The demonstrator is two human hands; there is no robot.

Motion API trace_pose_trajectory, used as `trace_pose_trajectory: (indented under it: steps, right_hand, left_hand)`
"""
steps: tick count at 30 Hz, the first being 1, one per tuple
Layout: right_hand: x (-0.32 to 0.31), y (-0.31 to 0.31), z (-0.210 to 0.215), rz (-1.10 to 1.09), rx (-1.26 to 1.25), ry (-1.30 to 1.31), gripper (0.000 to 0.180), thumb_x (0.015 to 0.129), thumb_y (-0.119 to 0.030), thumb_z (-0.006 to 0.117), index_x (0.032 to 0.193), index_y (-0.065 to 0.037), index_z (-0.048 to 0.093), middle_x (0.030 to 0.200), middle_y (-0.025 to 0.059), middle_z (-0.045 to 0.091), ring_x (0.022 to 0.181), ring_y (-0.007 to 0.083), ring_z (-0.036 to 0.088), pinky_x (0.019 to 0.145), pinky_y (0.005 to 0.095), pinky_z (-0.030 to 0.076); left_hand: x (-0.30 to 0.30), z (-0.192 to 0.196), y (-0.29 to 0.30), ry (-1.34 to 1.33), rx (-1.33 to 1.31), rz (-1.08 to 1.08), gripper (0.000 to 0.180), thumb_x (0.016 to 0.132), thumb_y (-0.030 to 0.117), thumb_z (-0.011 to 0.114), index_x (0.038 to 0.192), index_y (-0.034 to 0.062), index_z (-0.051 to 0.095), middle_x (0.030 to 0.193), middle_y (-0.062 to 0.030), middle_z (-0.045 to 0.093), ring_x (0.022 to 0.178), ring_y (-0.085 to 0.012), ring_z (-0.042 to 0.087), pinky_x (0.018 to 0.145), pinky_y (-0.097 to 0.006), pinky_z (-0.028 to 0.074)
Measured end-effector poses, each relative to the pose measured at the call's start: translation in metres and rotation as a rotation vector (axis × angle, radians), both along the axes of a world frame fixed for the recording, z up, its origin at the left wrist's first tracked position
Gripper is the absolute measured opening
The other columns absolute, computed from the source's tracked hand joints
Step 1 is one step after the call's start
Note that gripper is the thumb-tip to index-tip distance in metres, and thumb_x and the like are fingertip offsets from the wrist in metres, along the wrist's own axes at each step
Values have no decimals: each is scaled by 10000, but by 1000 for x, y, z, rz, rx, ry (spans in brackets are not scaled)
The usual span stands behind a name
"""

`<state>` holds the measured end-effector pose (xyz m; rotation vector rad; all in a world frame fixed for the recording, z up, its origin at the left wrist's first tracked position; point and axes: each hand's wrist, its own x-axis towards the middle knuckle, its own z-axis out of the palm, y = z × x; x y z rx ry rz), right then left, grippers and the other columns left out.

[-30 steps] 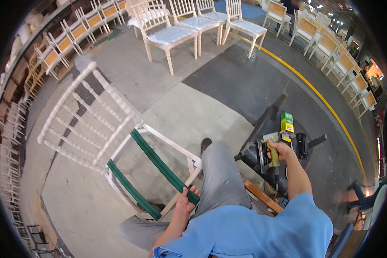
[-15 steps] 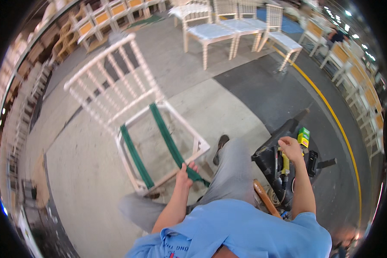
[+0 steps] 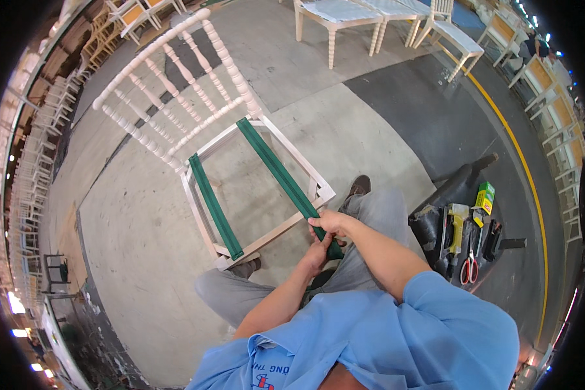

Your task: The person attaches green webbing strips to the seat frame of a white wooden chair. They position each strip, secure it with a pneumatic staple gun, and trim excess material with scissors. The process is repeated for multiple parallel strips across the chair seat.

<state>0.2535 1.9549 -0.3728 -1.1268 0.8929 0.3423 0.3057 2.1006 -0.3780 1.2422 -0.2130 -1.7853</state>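
Observation:
In front of me stands a white chair [image 3: 179, 140] with turned back spindles and an open seat frame [image 3: 266, 244]. Two green webbing straps cross the seat from back to front: a left strap [image 3: 213, 205] and a right strap [image 3: 276, 166]. At the front rail, my right hand [image 3: 333, 223] grips the right strap near its front end. Just below it, my left hand [image 3: 315, 255] holds the same strap, whose loose tail hangs past the rail toward my lap. Fingers of both hands are closed and partly overlap, so whether anything small is between them is hidden.
To my right, a black padded stool [image 3: 429, 227] bears red-handled scissors [image 3: 469, 270], a yellow-bodied tool [image 3: 457, 234], a green and yellow box [image 3: 485, 197] and a black stapler-like tool [image 3: 493, 238]. White chairs [image 3: 338, 19] stand ahead; more line both sides. A yellow floor line [image 3: 523, 185] curves along the right.
My right hand has come from over the stool to the strap at the chair's front rail, beside my left hand. My view has shifted, and the scissors now show on the stool.

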Motion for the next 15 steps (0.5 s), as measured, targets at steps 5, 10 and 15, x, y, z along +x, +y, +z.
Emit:
trace_pose_trajectory:
  steps: [5,10,15]
  right_hand:
    - [-34,-15,-17,90,-46,194,394,1115,-433,572,1056,-97,770,1064,25,754,906,207,682,820,464,544]
    - [-8,-23,-13,358,-32,259,427,1063,-570,594,1114,-194,789,1145,0,745,1071,219,651,843,473,536]
    - [-13,-41,-35,446,-58,210,414,1032,-588,611,1176,-239,781,1294,10,713,1185,263,621,924,505,543]
  left_hand:
    - [41,23,-5,-1135,-75,-376,507,1023,485,649,1256,38,703,1099,-201,772,1031,-377,718,909,-452,545]
    - [110,17,-32,-1797,-293,-261,650,987,617,629,1206,13,725,891,-204,758,914,-398,748,811,-484,580]
    - [107,21,-74,-1418,-37,-780,835,913,756,618,1175,-28,729,994,-258,774,1009,-419,753,871,-505,593]
